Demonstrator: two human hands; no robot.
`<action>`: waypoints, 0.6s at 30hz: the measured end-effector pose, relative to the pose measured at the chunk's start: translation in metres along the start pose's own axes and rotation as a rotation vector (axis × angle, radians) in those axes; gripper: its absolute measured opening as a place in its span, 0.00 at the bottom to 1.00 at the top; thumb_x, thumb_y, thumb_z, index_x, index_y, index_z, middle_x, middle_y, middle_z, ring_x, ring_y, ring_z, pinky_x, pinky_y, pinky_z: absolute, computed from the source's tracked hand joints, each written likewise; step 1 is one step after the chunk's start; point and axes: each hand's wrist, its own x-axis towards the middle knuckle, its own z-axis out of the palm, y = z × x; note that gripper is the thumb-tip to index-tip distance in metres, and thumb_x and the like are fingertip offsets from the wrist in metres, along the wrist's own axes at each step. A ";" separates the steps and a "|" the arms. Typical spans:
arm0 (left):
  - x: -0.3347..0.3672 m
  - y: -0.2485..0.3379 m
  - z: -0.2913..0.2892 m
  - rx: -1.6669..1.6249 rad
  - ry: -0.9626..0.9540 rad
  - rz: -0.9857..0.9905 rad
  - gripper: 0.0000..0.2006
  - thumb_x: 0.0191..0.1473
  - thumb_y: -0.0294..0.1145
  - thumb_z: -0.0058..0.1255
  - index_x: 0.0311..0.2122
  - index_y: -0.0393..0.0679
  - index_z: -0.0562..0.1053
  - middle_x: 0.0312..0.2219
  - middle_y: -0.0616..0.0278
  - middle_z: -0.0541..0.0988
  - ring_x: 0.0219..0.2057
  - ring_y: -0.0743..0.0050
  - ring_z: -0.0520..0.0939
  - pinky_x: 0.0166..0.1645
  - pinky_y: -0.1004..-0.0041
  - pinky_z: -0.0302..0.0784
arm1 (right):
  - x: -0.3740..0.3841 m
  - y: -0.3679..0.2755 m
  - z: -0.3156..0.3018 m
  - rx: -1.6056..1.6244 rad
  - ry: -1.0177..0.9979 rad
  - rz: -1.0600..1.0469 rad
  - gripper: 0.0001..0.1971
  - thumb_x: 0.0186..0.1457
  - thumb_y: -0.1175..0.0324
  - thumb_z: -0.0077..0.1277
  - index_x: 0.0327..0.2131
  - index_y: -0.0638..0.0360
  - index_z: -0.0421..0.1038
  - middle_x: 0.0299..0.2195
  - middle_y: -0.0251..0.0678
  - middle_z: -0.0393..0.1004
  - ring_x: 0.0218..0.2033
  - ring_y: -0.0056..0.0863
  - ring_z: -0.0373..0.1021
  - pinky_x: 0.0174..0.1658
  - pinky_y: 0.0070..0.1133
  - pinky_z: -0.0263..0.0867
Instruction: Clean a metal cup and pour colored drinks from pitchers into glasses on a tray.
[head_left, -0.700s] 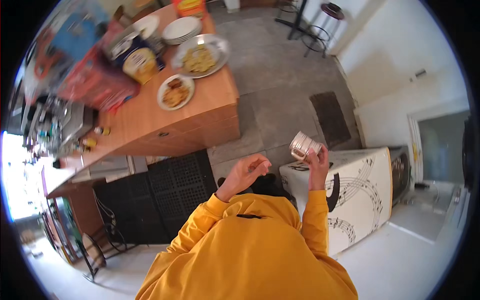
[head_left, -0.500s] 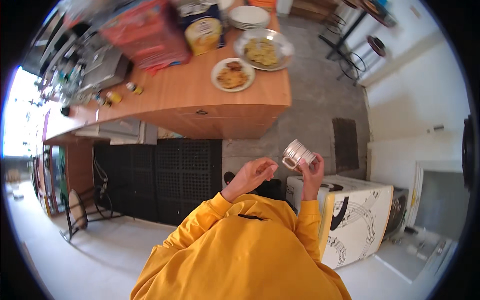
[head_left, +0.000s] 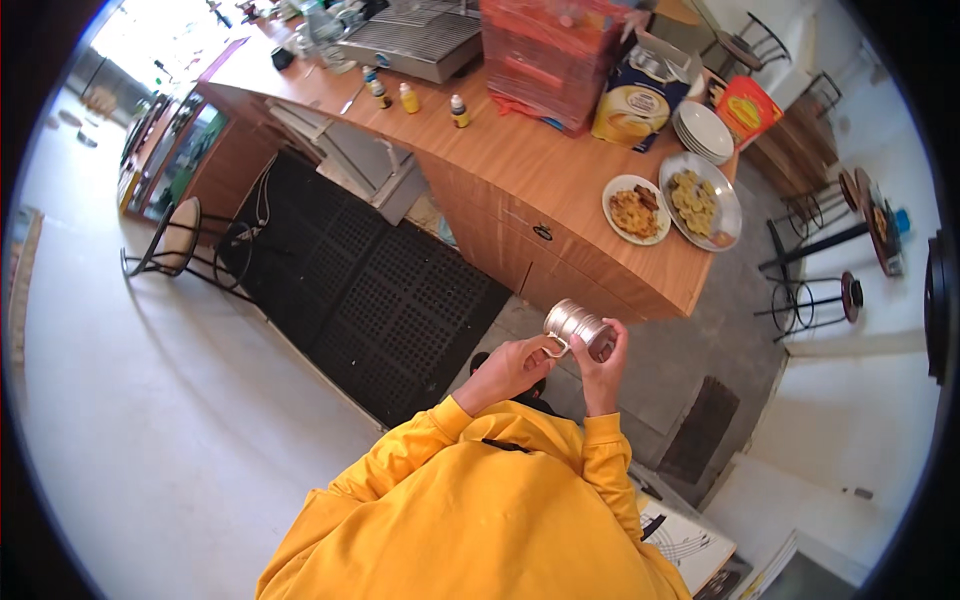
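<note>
A shiny ribbed metal mug (head_left: 575,325) is tipped on its side in front of my body, its open mouth facing my right hand. My right hand (head_left: 601,372) grips it near the rim, thumb and fingers on either side. At the looped handle, my left hand (head_left: 515,370) has its fingers closed on the mug from the other side. How far those fingers pass through the handle is hard to see. Yellow sleeves cover both forearms.
Ahead is a wooden counter (head_left: 470,120) bearing a plate of fried food (head_left: 637,210), a metal dish of yellow pieces (head_left: 692,203), stacked white plates (head_left: 705,130) and small bottles (head_left: 409,98). A black rubber mat (head_left: 370,290) and a stool (head_left: 180,238) are at left.
My left hand has moved right and closed on the mug's handle; before, it was apart from it. The view has turned right, shifting the counter, and the mug now lies more sideways.
</note>
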 end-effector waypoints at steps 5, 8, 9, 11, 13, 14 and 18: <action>-0.008 -0.003 0.011 0.107 0.089 -0.135 0.13 0.57 0.33 0.57 0.46 0.39 0.74 0.28 0.56 0.81 0.27 0.67 0.81 0.34 0.71 0.78 | 0.017 0.008 0.000 -0.260 -0.109 -0.170 0.32 0.49 0.62 0.66 0.53 0.59 0.61 0.49 0.39 0.64 0.50 0.29 0.64 0.53 0.26 0.63; -0.015 -0.002 0.019 0.119 0.183 -0.081 0.15 0.58 0.35 0.57 0.46 0.38 0.74 0.30 0.54 0.81 0.28 0.65 0.82 0.35 0.71 0.78 | 0.020 0.000 0.004 -0.212 -0.168 -0.095 0.32 0.49 0.61 0.66 0.53 0.60 0.61 0.49 0.40 0.64 0.52 0.32 0.63 0.55 0.29 0.60; -0.018 -0.002 0.022 0.117 0.193 -0.086 0.15 0.58 0.35 0.57 0.46 0.38 0.74 0.30 0.54 0.81 0.28 0.65 0.82 0.35 0.71 0.78 | 0.019 0.000 0.004 -0.214 -0.178 -0.094 0.32 0.49 0.61 0.66 0.53 0.60 0.61 0.49 0.40 0.64 0.52 0.32 0.63 0.55 0.29 0.60; -0.022 -0.003 0.025 0.100 0.207 -0.147 0.15 0.58 0.38 0.56 0.46 0.40 0.74 0.34 0.49 0.81 0.32 0.55 0.83 0.36 0.66 0.79 | 0.019 0.004 0.004 -0.343 -0.194 -0.211 0.32 0.48 0.60 0.66 0.53 0.59 0.61 0.49 0.41 0.64 0.52 0.34 0.63 0.56 0.30 0.60; -0.022 -0.002 0.023 0.094 0.213 -0.191 0.16 0.58 0.39 0.56 0.46 0.39 0.73 0.34 0.49 0.81 0.33 0.56 0.83 0.37 0.66 0.79 | 0.021 0.007 0.008 -0.323 -0.210 -0.201 0.32 0.48 0.61 0.66 0.53 0.59 0.62 0.50 0.41 0.65 0.52 0.35 0.64 0.56 0.30 0.60; -0.021 -0.002 0.022 0.089 0.211 -0.232 0.17 0.58 0.40 0.56 0.47 0.39 0.73 0.35 0.49 0.81 0.33 0.56 0.83 0.37 0.66 0.79 | 0.022 0.008 0.010 -0.302 -0.217 -0.189 0.32 0.48 0.61 0.66 0.53 0.59 0.62 0.50 0.41 0.65 0.52 0.36 0.64 0.57 0.31 0.60; -0.021 -0.011 0.017 0.065 0.230 -0.244 0.16 0.58 0.40 0.56 0.46 0.39 0.74 0.35 0.49 0.80 0.33 0.56 0.83 0.37 0.66 0.79 | 0.024 0.009 0.019 -0.314 -0.235 -0.201 0.32 0.48 0.61 0.66 0.53 0.59 0.62 0.50 0.41 0.65 0.52 0.36 0.64 0.57 0.31 0.60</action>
